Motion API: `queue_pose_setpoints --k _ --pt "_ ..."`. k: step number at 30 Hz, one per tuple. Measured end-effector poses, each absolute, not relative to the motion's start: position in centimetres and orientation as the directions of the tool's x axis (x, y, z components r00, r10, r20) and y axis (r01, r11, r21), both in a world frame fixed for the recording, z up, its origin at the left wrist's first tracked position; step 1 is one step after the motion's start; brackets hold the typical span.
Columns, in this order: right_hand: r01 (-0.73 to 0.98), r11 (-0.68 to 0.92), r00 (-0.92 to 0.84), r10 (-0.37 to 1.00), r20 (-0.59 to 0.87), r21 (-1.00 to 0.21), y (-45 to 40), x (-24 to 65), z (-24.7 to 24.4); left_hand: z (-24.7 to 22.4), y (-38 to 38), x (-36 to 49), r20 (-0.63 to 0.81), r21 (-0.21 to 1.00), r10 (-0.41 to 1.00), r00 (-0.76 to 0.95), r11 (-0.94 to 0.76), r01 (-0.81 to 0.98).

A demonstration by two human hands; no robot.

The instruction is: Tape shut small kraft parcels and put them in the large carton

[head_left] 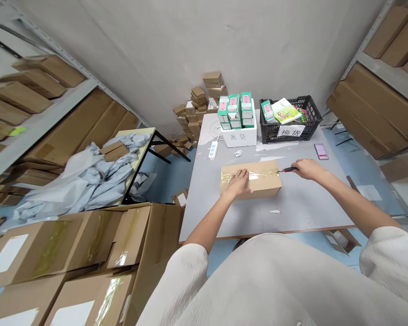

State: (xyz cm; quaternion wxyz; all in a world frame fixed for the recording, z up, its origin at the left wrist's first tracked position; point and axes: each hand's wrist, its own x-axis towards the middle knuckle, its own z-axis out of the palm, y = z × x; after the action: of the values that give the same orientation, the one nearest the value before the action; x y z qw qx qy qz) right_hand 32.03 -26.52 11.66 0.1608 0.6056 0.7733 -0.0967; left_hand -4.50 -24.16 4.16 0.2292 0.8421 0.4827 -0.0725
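Observation:
A closed cardboard box (263, 183) with shiny clear tape along its top lies on the grey table in front of me. My left hand (238, 183) rests on the left part of its top, fingers laid out over the tape and holding nothing. At the box's right end, my right hand (308, 169) is wrapped round the handle of a red-and-black knife (288, 170). Its thin metal tip meets the taped edge; how deep it sits I cannot tell.
Behind the box stand a white foam box (240, 138) of green-and-pink cartons and a black crate (270, 135) with booklets. A power strip (213, 150) and a phone (321, 151) lie on the table (211, 217). Large taped cartons (129, 237) crowd the left; loaded shelves flank both sides.

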Motion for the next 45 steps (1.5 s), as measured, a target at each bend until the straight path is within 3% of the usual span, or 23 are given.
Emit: queue_pose_setpoints --k 5,8,13,21,45 --pt "0.979 0.198 -0.175 0.927 -0.333 0.038 -27.3 34.8 11.3 4.8 -24.3 -4.0 -0.361 0.286 0.777 0.516 -0.435 0.854" --pt "0.987 0.152 -0.16 0.953 -0.259 -0.05 -27.8 35.7 10.6 5.0 -24.8 -2.2 -0.317 0.272 0.763 0.562 -0.495 0.825" --pt "0.965 0.126 -0.187 0.945 -0.27 -0.229 -28.3 35.6 9.3 4.8 -25.5 1.6 -0.28 0.261 0.754 0.594 -0.535 0.803" --pt "0.923 0.083 -0.196 0.942 -0.272 -0.376 -28.3 35.7 7.9 4.6 -24.3 2.6 -0.303 0.229 0.778 0.55 -0.5 0.835" --pt "0.773 0.077 -0.32 0.904 -0.282 -0.63 -25.7 32.3 6.8 4.7 -24.5 -1.6 -0.3 0.235 0.786 0.541 -0.489 0.84"
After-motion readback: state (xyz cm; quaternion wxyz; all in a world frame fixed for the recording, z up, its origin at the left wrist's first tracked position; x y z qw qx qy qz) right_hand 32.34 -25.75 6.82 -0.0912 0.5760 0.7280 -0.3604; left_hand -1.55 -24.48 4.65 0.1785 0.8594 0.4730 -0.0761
